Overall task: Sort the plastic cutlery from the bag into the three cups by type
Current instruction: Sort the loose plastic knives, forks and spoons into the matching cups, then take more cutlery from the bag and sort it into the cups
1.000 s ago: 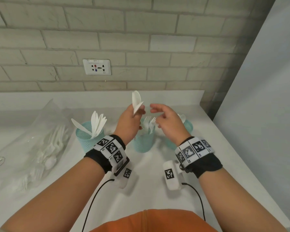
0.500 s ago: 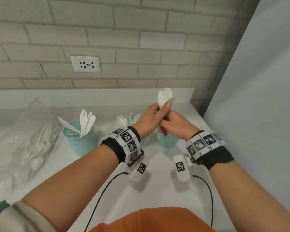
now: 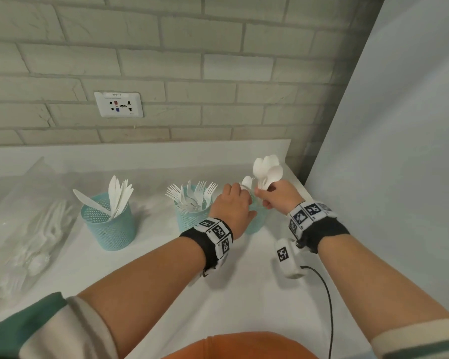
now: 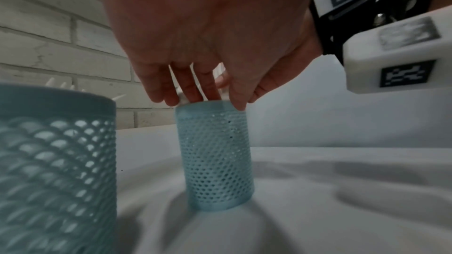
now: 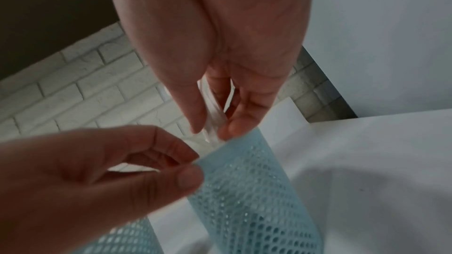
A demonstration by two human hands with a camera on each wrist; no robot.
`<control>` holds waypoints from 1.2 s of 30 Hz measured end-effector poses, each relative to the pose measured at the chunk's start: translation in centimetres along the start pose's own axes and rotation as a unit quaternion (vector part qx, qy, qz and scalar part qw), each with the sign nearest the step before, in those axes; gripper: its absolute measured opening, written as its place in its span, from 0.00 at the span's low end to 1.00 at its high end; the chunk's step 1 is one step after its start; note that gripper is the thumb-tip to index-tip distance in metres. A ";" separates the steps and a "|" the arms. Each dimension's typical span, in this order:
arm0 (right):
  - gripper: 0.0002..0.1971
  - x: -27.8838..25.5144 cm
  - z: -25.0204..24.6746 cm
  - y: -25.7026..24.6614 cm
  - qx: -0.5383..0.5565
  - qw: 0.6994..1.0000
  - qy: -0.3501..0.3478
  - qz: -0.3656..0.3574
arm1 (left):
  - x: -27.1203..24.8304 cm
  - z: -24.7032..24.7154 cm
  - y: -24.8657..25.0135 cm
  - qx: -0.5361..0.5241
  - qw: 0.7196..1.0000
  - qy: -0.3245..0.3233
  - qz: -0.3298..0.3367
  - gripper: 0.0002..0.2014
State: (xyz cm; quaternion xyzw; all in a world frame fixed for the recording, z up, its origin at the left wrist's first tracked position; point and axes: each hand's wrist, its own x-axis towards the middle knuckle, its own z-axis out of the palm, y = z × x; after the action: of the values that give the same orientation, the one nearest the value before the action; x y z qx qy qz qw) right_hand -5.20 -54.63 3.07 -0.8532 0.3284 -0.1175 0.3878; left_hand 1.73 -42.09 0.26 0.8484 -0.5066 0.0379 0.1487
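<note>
Three teal mesh cups stand in a row on the white counter. The knife cup (image 3: pixel 106 224) is on the left and the fork cup (image 3: pixel 189 218) (image 4: pixel 56 152) in the middle. The spoon cup (image 3: pixel 257 224) (image 4: pixel 215 152) (image 5: pixel 244 190) is on the right, half hidden behind my left hand. My right hand (image 3: pixel 270 195) (image 5: pixel 212 128) pinches a bunch of white spoons (image 3: pixel 267 169) (image 5: pixel 212 119) by the handles. Their bowls point up and the handle ends are at the cup's mouth. My left hand (image 3: pixel 233 206) (image 5: pixel 181 165) has thumb and curled fingers on that cup's rim. Another spoon bowl (image 3: pixel 246 182) shows just above it.
A clear plastic bag (image 3: pixel 24 229) of white cutlery lies at the far left of the counter. A brick wall with a socket (image 3: pixel 118 104) runs behind, and a pale panel (image 3: pixel 399 151) closes the right side. The counter's right edge is close to the spoon cup.
Both hands moved right from above the fork cup to the spoon cup. The spoons passed from my left hand to my right and came down to the cup's mouth.
</note>
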 end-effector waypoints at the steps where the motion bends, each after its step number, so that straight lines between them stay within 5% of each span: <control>1: 0.15 0.0 0.2 0.2 -0.026 1.000 0.005 -0.002 | 0.2 0.1 0.1 0.000 1.000 0.003 -0.003 0.21; 7: 0.08 0.1 0.8 1.2 -0.040 0.995 0.088 0.021 | 0.6 0.2 0.6 -0.061 0.997 -0.006 -0.039 0.18; 11: 0.27 -0.1 0.9 1.7 -0.011 0.994 0.102 0.032 | 0.6 0.2 0.5 -0.065 0.997 0.001 -0.050 0.19; 14: 0.31 -1.0 0.7 1.4 0.019 0.994 0.104 0.032 | 0.3 0.0 0.4 -0.061 0.997 0.003 -0.054 0.19; 20: 0.17 -3.2 0.5 -2.3 -0.013 0.990 0.136 -0.042 | -3.5 -3.2 -1.7 -0.087 0.994 0.059 -0.042 0.14; 24: 0.06 -5.6 4.4 -7.2 0.024 0.994 0.025 -0.100 | -8.2 -7.4 -6.0 -0.112 0.978 0.148 -0.091 0.08; 31: 0.04 -9.6 15.2 -15.7 0.031 0.963 -0.170 -0.206 | -18.2 -13.2 -19.2 -0.058 0.911 0.269 -0.308 0.09; 36: 0.06 -11.4 21.4 -20.3 0.018 0.941 -0.234 -0.244 | -24.1 -13.6 -27.4 0.029 0.863 0.141 -0.484 0.19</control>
State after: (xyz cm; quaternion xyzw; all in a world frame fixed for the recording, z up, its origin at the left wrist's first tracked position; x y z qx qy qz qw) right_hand 5.44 -24.87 4.37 -0.9035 0.0080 -0.0118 0.4284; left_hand 15.08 -5.57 2.14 0.9764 -0.0052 0.0950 0.1939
